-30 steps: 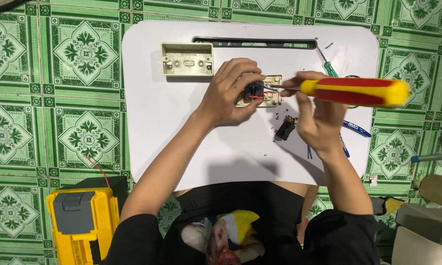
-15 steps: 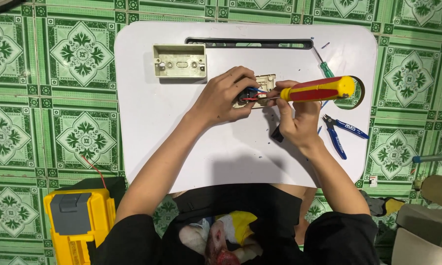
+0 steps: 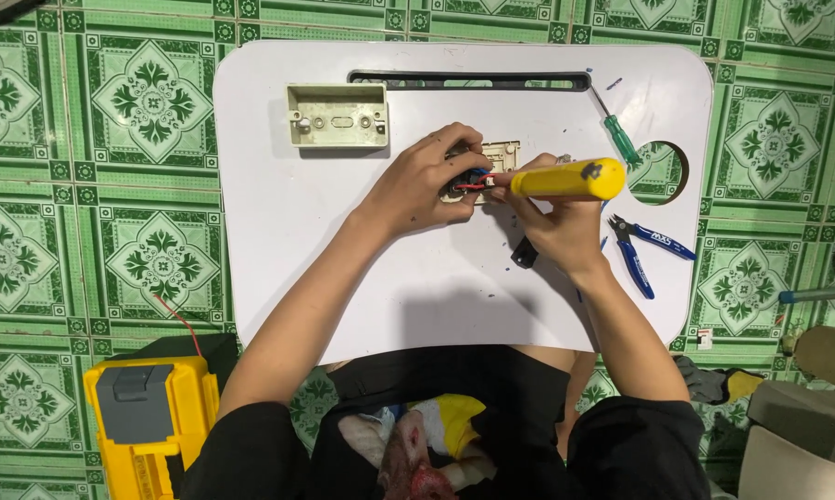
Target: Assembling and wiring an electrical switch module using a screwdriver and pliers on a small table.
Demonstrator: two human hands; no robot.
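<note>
2 hands work a switch plate on a white tray table.

The left hand (image 3: 428, 181) clamps its fingers on the beige switch plate (image 3: 491, 162), which lies near the middle of the table (image 3: 278, 231), with red and blue wires at its edge. The right hand (image 3: 556, 227) has its fingers wrapped tight around a yellow screwdriver (image 3: 565, 179), tip at the plate. An open beige wall box (image 3: 337, 116) sits up-left, apart, holding nothing but its own screw holes. A green screwdriver (image 3: 619, 134) and blue pliers (image 3: 641, 250) lie to the right. A yellow case (image 3: 149, 426) stands on the floor, lid shut.
</note>
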